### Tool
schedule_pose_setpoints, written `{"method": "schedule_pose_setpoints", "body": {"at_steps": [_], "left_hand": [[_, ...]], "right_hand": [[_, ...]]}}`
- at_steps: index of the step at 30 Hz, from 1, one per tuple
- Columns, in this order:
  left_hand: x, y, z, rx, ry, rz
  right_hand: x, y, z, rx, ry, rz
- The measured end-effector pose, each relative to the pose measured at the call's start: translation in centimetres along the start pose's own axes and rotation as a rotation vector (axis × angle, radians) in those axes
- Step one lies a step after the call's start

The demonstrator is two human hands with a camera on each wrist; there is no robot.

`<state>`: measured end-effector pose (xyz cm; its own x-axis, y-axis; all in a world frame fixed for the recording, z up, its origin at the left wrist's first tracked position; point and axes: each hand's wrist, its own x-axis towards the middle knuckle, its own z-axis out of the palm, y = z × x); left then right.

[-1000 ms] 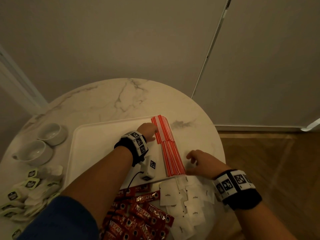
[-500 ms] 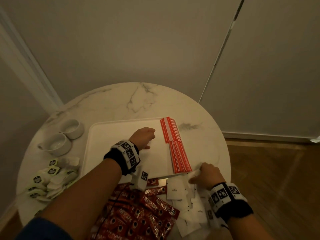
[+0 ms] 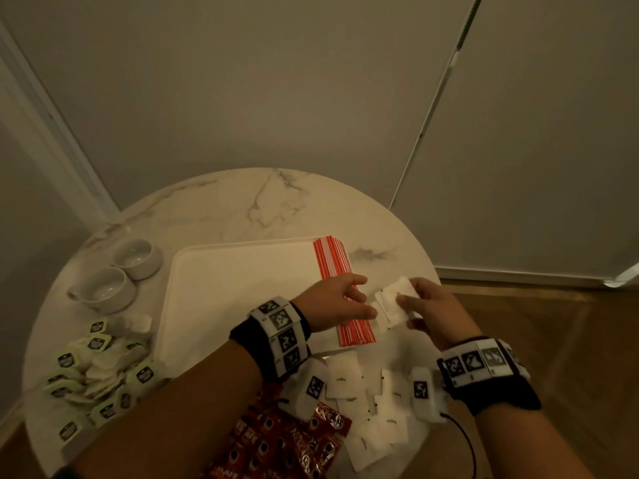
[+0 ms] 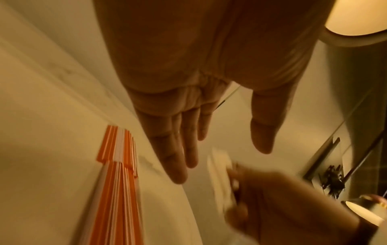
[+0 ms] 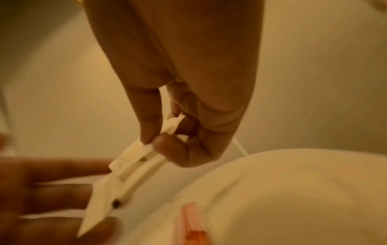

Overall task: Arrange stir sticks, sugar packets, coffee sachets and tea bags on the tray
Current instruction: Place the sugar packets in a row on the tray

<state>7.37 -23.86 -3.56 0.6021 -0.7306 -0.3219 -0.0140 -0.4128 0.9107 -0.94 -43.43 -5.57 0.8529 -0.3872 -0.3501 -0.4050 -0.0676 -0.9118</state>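
A white tray (image 3: 221, 292) lies on the round marble table (image 3: 242, 205). Red-and-white stir sticks (image 3: 332, 261) lie in a row along the tray's right side, also seen as stir sticks (image 4: 117, 182). My right hand (image 3: 428, 309) pinches a small stack of white sugar packets (image 3: 394, 302) just right of the sticks; the wrist view shows thumb and finger on the sugar packets (image 5: 130, 165). My left hand (image 3: 342, 302) is open, fingers straight, reaching toward the stack above the sticks. Its fingers (image 4: 178, 149) are spread.
Loose sugar packets (image 3: 366, 402) and red coffee sachets (image 3: 287, 444) lie at the table's near edge. Green-tagged tea bags (image 3: 100, 371) are piled at the left. Two white cups (image 3: 114, 274) stand beside the tray's left side. Wooden floor (image 3: 553, 340) is at the right.
My right hand picked up a stack of sugar packets from the near pile and lifted it beside the sticks. My left hand moved right from the tray toward the stack and opened.
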Motion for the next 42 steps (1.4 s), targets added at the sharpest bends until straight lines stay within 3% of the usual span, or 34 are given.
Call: {"method": "schedule_pose_setpoints", "body": {"at_steps": [3,8,12,17,24,28,33,36,42], "left_hand": [[-0.1,0.0,0.8,-0.165,0.013,0.024],[-1.3,-2.0,-0.8,-0.286,0.170,-0.019],[-2.2,-4.1,-2.8,-0.421,0.244,-0.098],[-2.2,-5.8,-5.2,-0.616,0.433,-0.155],[-0.1,-7.5,-9.1,-0.569,0.669,-0.213],[1.5,-8.1,-10.8,-0.550,0.690,-0.247],[3.2,-9.4,-12.1,-0.529,0.712,-0.298],[3.7,-10.0,-12.4,-0.474,0.692,-0.328],[4.8,-10.3,-12.4,-0.424,0.663,-0.346]], "right_hand": [[-0.5,-2.7,2.0,0.034,-0.120,-0.094],[-0.1,-4.4,4.8,-0.028,-0.221,-0.156],[1.4,-4.9,6.0,-0.020,-0.167,-0.183],[4.5,-5.7,7.4,0.007,-0.127,-0.183],[11.2,-8.2,11.1,-0.269,-0.110,-0.262],[15.5,-8.6,13.6,-0.428,-0.050,-0.274],[19.9,-7.4,16.9,-0.593,-0.133,-0.195],[21.5,-6.7,18.3,-0.660,-0.187,-0.150],[22.9,-6.4,19.5,-0.787,-0.161,-0.194]]}}
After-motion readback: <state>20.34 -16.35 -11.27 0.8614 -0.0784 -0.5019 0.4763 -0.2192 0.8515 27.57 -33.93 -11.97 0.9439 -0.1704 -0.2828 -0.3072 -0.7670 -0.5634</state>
